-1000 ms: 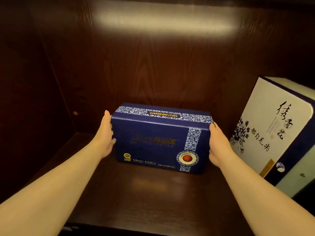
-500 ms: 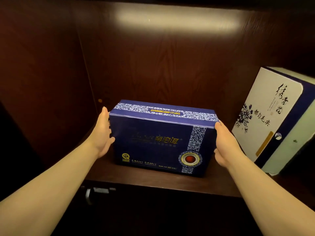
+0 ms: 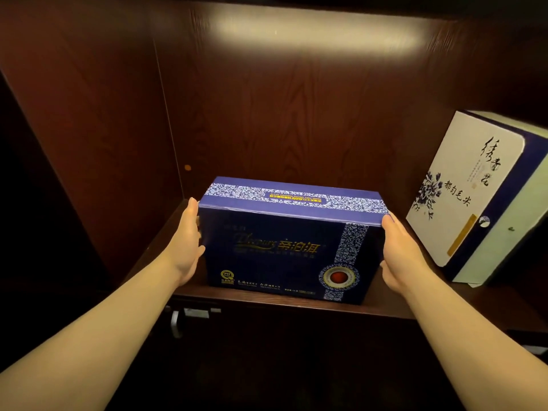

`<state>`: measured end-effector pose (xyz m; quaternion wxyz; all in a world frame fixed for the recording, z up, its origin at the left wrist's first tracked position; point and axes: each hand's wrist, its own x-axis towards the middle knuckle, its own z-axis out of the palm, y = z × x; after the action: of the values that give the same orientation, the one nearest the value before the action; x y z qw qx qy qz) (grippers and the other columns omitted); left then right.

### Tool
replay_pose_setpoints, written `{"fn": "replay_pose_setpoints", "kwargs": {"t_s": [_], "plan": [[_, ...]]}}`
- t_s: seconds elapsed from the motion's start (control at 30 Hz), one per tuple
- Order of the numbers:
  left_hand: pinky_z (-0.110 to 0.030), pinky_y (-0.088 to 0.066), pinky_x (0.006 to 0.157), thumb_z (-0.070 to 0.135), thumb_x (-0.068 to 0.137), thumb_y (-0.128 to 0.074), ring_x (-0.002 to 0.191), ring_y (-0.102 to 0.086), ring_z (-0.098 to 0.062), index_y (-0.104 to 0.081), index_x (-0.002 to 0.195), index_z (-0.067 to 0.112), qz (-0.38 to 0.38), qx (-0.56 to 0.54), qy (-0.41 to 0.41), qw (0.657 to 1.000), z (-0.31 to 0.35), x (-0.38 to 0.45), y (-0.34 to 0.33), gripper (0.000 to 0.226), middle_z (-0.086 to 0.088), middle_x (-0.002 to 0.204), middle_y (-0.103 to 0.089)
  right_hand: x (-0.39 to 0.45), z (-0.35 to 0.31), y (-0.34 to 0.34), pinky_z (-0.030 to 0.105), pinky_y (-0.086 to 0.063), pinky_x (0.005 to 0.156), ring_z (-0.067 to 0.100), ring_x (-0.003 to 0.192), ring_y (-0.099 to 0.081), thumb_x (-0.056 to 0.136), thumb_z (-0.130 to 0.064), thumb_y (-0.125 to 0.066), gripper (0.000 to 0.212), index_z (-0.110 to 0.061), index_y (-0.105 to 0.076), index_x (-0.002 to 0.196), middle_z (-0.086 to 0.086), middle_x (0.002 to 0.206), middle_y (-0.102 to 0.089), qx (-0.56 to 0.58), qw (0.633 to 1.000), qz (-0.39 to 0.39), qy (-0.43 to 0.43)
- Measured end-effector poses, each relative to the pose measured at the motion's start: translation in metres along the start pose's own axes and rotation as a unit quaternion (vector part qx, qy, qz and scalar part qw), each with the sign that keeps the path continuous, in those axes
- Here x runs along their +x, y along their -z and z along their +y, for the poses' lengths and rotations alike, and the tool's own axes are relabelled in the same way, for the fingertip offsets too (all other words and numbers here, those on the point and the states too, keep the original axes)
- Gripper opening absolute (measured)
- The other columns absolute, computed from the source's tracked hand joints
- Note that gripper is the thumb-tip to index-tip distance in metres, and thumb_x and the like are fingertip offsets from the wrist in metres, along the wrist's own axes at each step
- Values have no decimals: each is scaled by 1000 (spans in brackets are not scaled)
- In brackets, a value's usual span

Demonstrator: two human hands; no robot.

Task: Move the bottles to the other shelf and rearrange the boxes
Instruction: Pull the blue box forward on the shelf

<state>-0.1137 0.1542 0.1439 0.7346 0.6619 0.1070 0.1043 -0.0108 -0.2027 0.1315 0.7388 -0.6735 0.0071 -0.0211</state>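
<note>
A dark blue box (image 3: 284, 247) with white floral bands and a red seal stands at the front edge of a dark wooden shelf (image 3: 166, 247). My left hand (image 3: 185, 247) presses flat against its left end. My right hand (image 3: 400, 253) presses flat against its right end, so the box is clamped between both palms. A white and navy box (image 3: 465, 188) with black calligraphy and a blue flower leans tilted at the right of the same shelf, apart from my right hand. No bottles are in view.
The cabinet's left side wall (image 3: 98, 143) and back panel (image 3: 296, 114) enclose the shelf. Below the shelf is a dark cabinet front with a metal handle (image 3: 176, 323). A lit strip glows along the top of the back panel.
The blue box has come forward from the middle of the shelf to its front edge, held between both hands. My view has pulled back, showing the cabinet front below.
</note>
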Motion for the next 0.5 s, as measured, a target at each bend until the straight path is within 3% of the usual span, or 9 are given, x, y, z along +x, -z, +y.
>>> {"fn": "replay_pose_setpoints", "kwargs": {"t_s": [0.1, 0.17, 0.23, 0.27, 0.33, 0.4, 0.5], "plan": [[-48, -17, 111, 72, 94, -19, 133, -36, -16, -48, 131, 52, -3, 17, -1, 1000, -14, 1, 6, 50, 19, 133, -51, -7, 5, 2, 31, -46, 83, 2, 101, -69, 100, -59, -39, 36, -43, -60, 124, -17, 112, -75, 20, 1000, 8, -21], [-44, -20, 111, 72, 94, -24, 135, -34, -13, -42, 134, 51, 0, 34, 17, 999, -31, 1, 12, 49, 19, 140, -44, -15, 18, 7, 32, -45, 79, 1, 95, -70, 84, -80, -43, 47, -48, -62, 112, -22, 101, -76, 41, 998, -11, -53], [-31, -31, 102, 71, 93, -34, 124, -43, 3, -38, 126, 63, -26, 68, 17, 997, -48, -1, 17, 34, 36, 130, -45, -25, 34, 10, 32, -43, 78, -4, 100, -64, 67, -90, -54, 58, -56, -57, 113, -31, 104, -72, 23, 996, -40, -74], [-25, -35, 95, 66, 93, -42, 114, -48, 14, -39, 120, 69, -39, 88, 11, 995, -56, -1, 20, 28, 43, 122, -47, -29, 43, 12, 31, -43, 80, -6, 105, -61, 63, -86, -62, 63, -58, -53, 119, -35, 110, -69, -5, 997, -49, -67], [-25, -41, 93, 43, 94, -61, 106, -52, 20, -37, 130, 60, -49, 136, -7, 990, -74, 3, 26, 47, 37, 122, -52, -33, 62, 17, 34, -46, 94, 1, 118, -58, 62, -69, -80, 88, -47, -43, 138, -27, 130, -62, -81, 994, -62, -30], [-32, -42, 99, 24, 89, -72, 114, -55, 6, -27, 145, 44, -53, 186, -12, 981, -89, 8, 31, 75, 24, 129, -52, -33, 74, 24, 39, -43, 105, 8, 126, -55, 63, -52, -89, 102, -35, -34, 147, -16, 139, -56, -147, 986, -77, -17], [-42, -45, 102, 7, 83, -73, 117, -58, -14, -18, 147, 44, -59, 202, 14, 978, -98, 11, 34, 92, 15, 127, -53, -29, 88, 27, 46, -42, 109, 14, 127, -54, 72, -26, -90, 96, -37, -31, 147, -12, 139, -55, -167, 982, -79, -32]]}}
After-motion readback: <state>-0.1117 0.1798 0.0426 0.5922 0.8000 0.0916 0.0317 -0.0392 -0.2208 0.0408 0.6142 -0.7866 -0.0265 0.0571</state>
